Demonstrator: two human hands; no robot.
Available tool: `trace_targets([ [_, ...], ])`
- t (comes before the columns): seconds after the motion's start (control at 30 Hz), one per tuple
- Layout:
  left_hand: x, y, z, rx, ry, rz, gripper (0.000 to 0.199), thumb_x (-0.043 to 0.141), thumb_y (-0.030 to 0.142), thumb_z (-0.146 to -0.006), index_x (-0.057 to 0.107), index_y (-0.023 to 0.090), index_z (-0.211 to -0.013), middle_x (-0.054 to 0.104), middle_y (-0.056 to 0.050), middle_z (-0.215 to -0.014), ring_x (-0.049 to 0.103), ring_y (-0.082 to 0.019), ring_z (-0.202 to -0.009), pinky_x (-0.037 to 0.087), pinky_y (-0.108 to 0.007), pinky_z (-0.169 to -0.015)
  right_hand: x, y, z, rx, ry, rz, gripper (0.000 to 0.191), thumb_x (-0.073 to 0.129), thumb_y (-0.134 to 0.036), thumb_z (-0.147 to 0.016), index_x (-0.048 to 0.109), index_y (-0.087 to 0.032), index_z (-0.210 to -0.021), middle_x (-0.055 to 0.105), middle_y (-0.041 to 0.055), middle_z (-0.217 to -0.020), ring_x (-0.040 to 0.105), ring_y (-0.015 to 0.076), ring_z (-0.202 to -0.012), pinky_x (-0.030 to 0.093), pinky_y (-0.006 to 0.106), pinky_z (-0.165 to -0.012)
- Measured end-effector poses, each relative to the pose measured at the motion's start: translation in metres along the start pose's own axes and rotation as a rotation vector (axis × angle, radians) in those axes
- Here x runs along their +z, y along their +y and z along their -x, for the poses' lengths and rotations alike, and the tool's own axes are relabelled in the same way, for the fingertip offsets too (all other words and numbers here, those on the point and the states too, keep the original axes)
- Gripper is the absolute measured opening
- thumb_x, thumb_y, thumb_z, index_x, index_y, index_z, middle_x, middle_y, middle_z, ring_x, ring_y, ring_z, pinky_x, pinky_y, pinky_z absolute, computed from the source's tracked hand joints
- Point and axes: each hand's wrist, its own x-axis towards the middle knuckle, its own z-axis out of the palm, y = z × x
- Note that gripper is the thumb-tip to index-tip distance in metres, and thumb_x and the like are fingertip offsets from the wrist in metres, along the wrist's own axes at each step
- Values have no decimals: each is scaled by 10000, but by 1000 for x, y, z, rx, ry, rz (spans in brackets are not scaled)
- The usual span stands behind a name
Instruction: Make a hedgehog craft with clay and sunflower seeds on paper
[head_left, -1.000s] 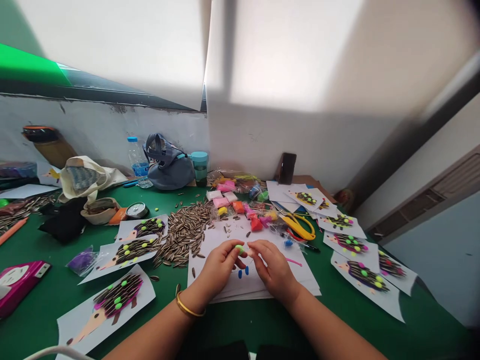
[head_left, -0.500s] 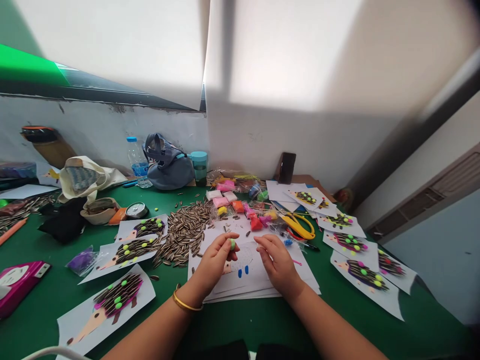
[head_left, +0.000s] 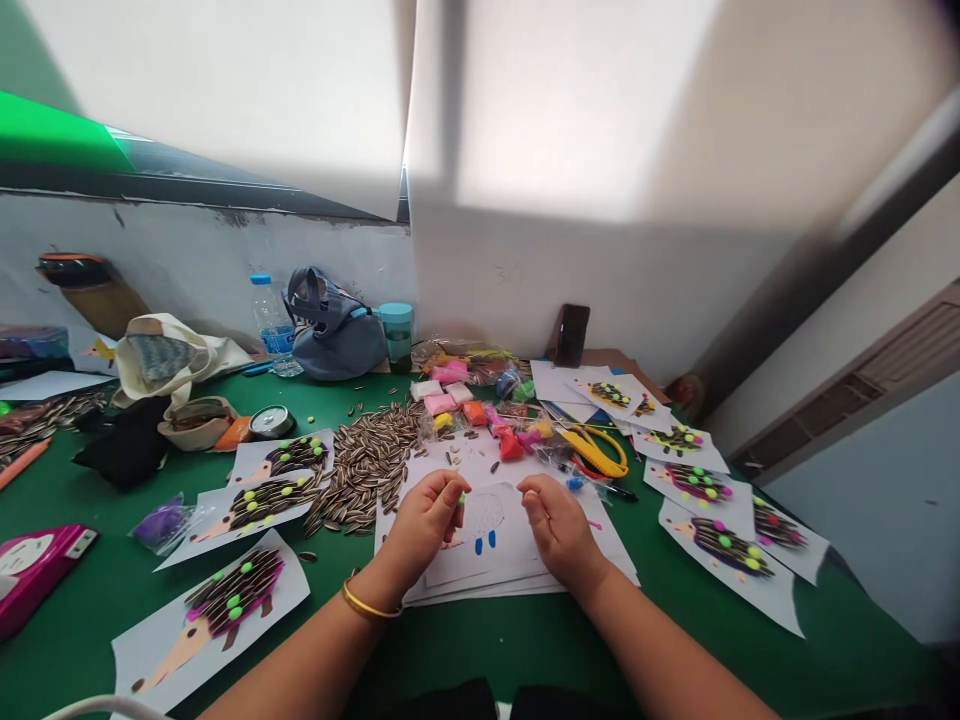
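Note:
My left hand (head_left: 433,517) is closed over the left side of a sheet of paper (head_left: 457,570). A bit of light green modelling clay (head_left: 463,498) peeks out at its fingertips. Facing it, a short gap away, my right hand (head_left: 559,527) has its fingers curled and the thumb pressed to them; whether anything is inside cannot be seen. Between and below the hands, the sheet carries a pencilled outline (head_left: 491,508) and two blue clay feet (head_left: 485,543). Part of a peach-coloured face on it is hidden by my left hand.
Sunflower seeds (head_left: 375,455) are heaped left of the papers. Bagged coloured clay (head_left: 474,412) and yellow scissors (head_left: 596,450) lie behind. Finished hedgehog pictures (head_left: 731,560) flank both sides. A phone (head_left: 572,335) leans on the wall, and a pink box (head_left: 41,575) is at far left.
Both hands have curled their fingers more tightly, and the green clay is now mostly hidden in my left hand. The right hand has shifted slightly right, widening the gap.

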Motion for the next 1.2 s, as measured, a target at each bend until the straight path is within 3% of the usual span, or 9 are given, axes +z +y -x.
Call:
trace_targets([
  [0.17,2,2,2,40,5,-27,371,506,548,-892,538,179,-864,593,24,-668,484,-79,-471,376,-205,-459,4,-6,3,-67,-67,87,214,394,-326,-994,554,-202,-925,588,31,-780,549,193,-730,423,327,-692],
  [0.27,5,3,2,68,8,-52,271,558,407,-874,576,185,-1028,646,-36,-929,612,-130,-712,482,-267,-666,6,-10,3,-114,-79,46,254,359,-214,-991,546,-191,-1162,635,62,-929,582,200,-852,447,343,-776],
  [0.37,6,4,3,90,-5,-97,271,542,354,-866,609,188,-1069,614,-33,-911,599,-160,-805,480,-302,-756,6,-11,2,-164,-114,13,385,334,-150,-984,466,-217,-1340,635,75,-1029,587,195,-919,455,337,-791],
  [0.53,5,6,6,106,32,-182,254,533,414,-891,627,184,-943,497,21,-696,457,-124,-626,386,-247,-581,6,-13,0,-172,-157,85,191,448,-288,-988,606,-211,-1065,632,61,-922,569,199,-825,429,333,-736],
  [0.63,4,3,5,86,41,-110,264,493,432,-913,586,185,-924,369,70,-577,347,-101,-522,283,-223,-489,7,-14,3,-187,-166,92,280,403,-357,-1003,582,-200,-856,612,40,-778,541,189,-714,404,333,-683],
  [0.87,8,4,2,99,72,17,396,552,318,-862,464,215,-1234,586,-3,-887,578,-118,-701,455,-238,-602,8,-10,4,-141,-56,102,388,362,-177,-987,424,-182,-1370,687,66,-965,604,194,-799,456,342,-732],
  [0.93,9,5,3,97,71,14,506,597,347,-847,406,226,-1299,611,-25,-940,627,-147,-764,470,-242,-592,8,-7,2,-194,-70,78,432,348,-126,-976,407,-210,-1395,690,60,-1023,628,189,-883,461,341,-765],
  [1.03,7,4,4,31,16,-7,598,616,418,-850,357,224,-1353,606,24,-753,580,-122,-556,398,-214,-472,7,-4,1,-240,-86,79,427,342,-105,-972,454,-225,-1367,698,48,-997,643,180,-893,464,336,-766],
  [1.2,5,2,6,76,63,-77,388,619,433,-846,562,199,-1149,504,49,-719,469,-77,-532,388,-202,-493,7,-5,1,-141,-64,152,322,462,-216,-963,535,-187,-1275,669,76,-955,629,209,-846,498,367,-762],
])
